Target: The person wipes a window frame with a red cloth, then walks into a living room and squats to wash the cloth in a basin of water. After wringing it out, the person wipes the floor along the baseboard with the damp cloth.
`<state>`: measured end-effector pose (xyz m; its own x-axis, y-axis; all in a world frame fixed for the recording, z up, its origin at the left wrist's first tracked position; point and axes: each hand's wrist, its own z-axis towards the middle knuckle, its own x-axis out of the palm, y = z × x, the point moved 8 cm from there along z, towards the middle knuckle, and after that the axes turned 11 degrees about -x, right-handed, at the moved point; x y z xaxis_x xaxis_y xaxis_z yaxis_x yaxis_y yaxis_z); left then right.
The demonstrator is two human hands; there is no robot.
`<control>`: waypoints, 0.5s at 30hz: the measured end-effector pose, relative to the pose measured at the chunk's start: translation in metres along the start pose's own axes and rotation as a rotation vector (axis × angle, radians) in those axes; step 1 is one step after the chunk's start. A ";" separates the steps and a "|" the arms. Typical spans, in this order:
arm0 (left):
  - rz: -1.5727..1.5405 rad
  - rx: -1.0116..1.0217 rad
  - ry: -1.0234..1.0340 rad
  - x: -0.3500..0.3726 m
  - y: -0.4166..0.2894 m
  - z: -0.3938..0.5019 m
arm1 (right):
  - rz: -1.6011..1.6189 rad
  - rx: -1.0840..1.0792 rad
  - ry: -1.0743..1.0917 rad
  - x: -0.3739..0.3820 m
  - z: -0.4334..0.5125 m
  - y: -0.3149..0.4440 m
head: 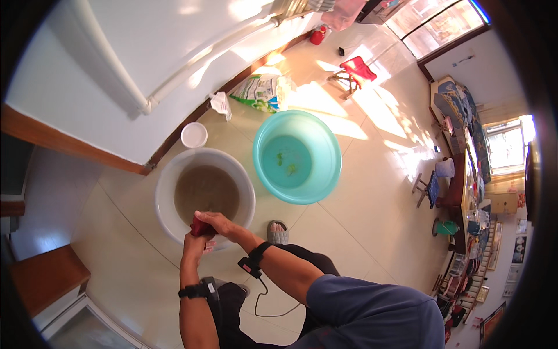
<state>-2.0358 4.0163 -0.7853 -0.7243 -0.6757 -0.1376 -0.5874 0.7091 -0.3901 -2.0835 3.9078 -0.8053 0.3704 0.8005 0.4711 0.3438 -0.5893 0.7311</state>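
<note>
Both of my hands grip a bunched dark red cloth [200,226] above the near rim of a white basin [163,213]. My right hand [216,223] wraps over the cloth from the right. My left hand [196,245] holds it from below, its fingers partly hidden. Murky brown water [207,185] lies in the basin. To the right stands a turquoise basin [297,198] with some green bits [291,169] on its bottom.
A small white bowl [194,135] sits behind the white basin, beside the wall. Farther along are a crumpled white bag [221,104] and a printed plastic sack [261,91]. A folding stool with a red seat [358,68] stands beyond. A cable [261,301] hangs from my right wrist strap [257,258].
</note>
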 end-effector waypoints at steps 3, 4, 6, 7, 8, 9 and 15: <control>-0.041 0.079 0.021 -0.013 -0.030 -0.045 | 0.232 -0.025 0.073 0.026 -0.021 0.045; -0.131 0.120 0.015 -0.017 -0.039 -0.052 | 0.302 -0.066 0.060 0.030 -0.021 0.058; 0.009 0.543 -0.234 -0.030 -0.075 -0.076 | 0.117 -0.055 -0.114 0.022 -0.026 0.066; -0.021 0.503 -0.202 -0.034 -0.071 -0.081 | 0.106 -0.020 -0.094 0.031 -0.030 0.064; -0.042 0.403 -0.166 -0.033 -0.069 -0.076 | 0.087 -0.019 -0.122 0.030 -0.032 0.067; -0.056 0.308 -0.133 -0.030 -0.065 -0.075 | 0.057 -0.007 -0.141 0.034 -0.035 0.068; -0.710 0.016 0.460 -0.003 -0.061 -0.142 | 0.285 0.063 -0.074 0.095 -0.080 0.096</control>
<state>-2.0494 4.0036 -0.6321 -0.2625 -0.8076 0.5281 -0.9557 0.1422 -0.2576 -2.0840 3.9356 -0.6507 0.5209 0.5931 0.6140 0.2687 -0.7966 0.5415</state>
